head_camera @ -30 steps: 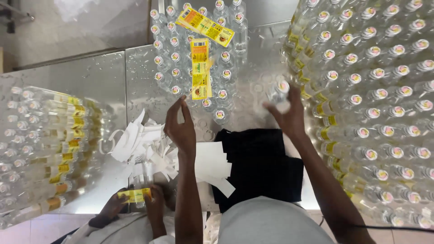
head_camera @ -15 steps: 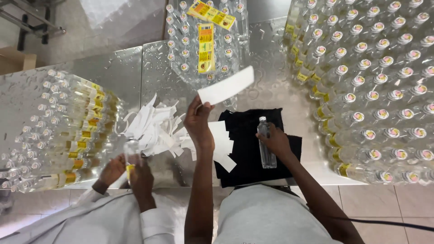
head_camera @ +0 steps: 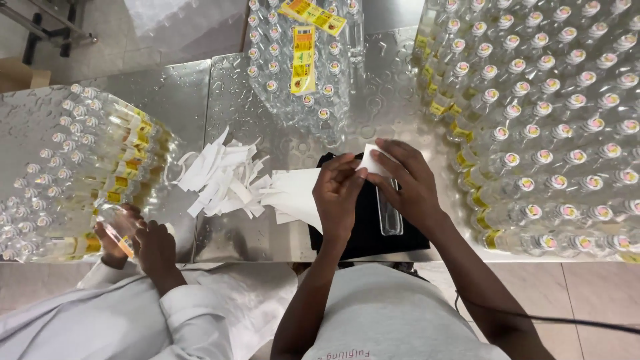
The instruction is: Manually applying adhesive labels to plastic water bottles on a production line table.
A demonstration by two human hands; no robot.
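A clear plastic bottle (head_camera: 389,215) lies on its side on a black cloth (head_camera: 363,232) at the near edge of the metal table. My left hand (head_camera: 339,195) and my right hand (head_camera: 412,185) meet just above the bottle's neck end. Both pinch a white label strip (head_camera: 373,161) between the fingertips. My right palm covers the upper part of the bottle, and the strip's printed face is hidden.
A pile of white paper strips (head_camera: 223,177) lies left of the cloth. Capped bottles stand packed at the right (head_camera: 547,120), left (head_camera: 80,167) and back (head_camera: 300,80); yellow labels (head_camera: 303,60) rest on the back group. A co-worker's hands (head_camera: 137,240) hold a bottle at lower left.
My left hand lowered the white strip from above the table to the bottle. My right hand let go of the bottle's side and took the strip. The co-worker's hands moved left.
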